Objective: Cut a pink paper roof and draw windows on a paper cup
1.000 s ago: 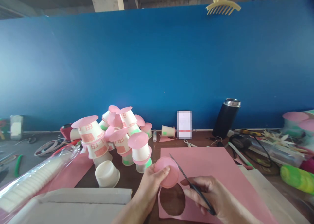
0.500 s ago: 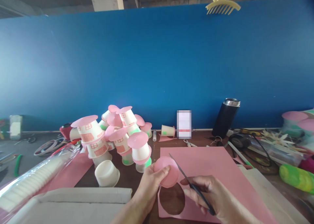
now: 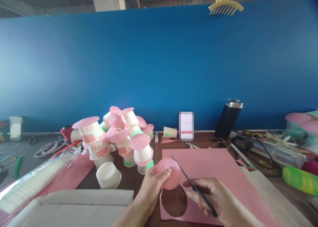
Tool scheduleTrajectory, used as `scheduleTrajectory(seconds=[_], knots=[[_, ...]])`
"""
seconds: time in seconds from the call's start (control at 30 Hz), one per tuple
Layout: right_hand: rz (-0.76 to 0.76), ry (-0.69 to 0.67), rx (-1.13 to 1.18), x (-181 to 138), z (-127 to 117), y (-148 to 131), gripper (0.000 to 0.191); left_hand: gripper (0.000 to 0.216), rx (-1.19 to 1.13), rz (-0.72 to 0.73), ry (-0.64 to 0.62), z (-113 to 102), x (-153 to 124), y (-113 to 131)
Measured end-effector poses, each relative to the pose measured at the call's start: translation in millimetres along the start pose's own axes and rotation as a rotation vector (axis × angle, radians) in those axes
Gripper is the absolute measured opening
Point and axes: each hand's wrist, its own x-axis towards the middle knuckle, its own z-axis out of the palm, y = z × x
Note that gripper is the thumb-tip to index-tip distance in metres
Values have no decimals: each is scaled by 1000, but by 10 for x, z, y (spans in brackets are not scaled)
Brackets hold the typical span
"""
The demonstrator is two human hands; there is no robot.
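My left hand (image 3: 152,186) pinches a round pink paper disc (image 3: 170,174) between thumb and fingers, holding it up over the table. My right hand (image 3: 216,200) grips black scissors (image 3: 192,186), blades closed and pointing up-left at the disc's right edge. Under both hands lies a large pink paper sheet (image 3: 213,174) with a round hole (image 3: 174,203) cut out of its near left corner.
A heap of white cups with pink lids and window prints (image 3: 116,137) stands left of centre, one plain cup (image 3: 108,176) upturned in front. A bagged cup stack (image 3: 32,184) and cardboard box (image 3: 81,207) lie near left. A black flask (image 3: 228,119) stands by the blue wall; cables and clutter sit right.
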Motion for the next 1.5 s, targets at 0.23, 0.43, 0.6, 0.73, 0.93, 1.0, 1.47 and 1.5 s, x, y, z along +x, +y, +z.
scheduleTrajectory(seconds=[0.23, 0.43, 0.6, 0.73, 0.93, 1.0, 1.47, 1.5], knots=[[85, -16, 29, -9, -8, -1, 36, 23, -7, 18, -9, 12, 1, 10], [93, -8, 27, 35, -19, 8, 47, 24, 9, 17, -13, 0, 2, 2], [69, -41, 28, 23, -27, -47, 43, 28, 1, 3, -15, -3, 5, 1], [71, -47, 21, 8, -29, -90, 42, 29, 3, -1, -2, -6, 2, 7], [64, -57, 12, 15, -35, -67, 39, 33, -9, -9, -19, 8, -11, 10], [69, -61, 16, 19, -34, -59, 38, 33, -10, -9, -22, 11, -13, 7], [80, -21, -28, 9, -10, -88, 46, 35, -18, -15, -21, 17, -7, 19], [79, -16, -33, 8, -7, -109, 46, 35, -23, -18, -21, 18, -7, 20]])
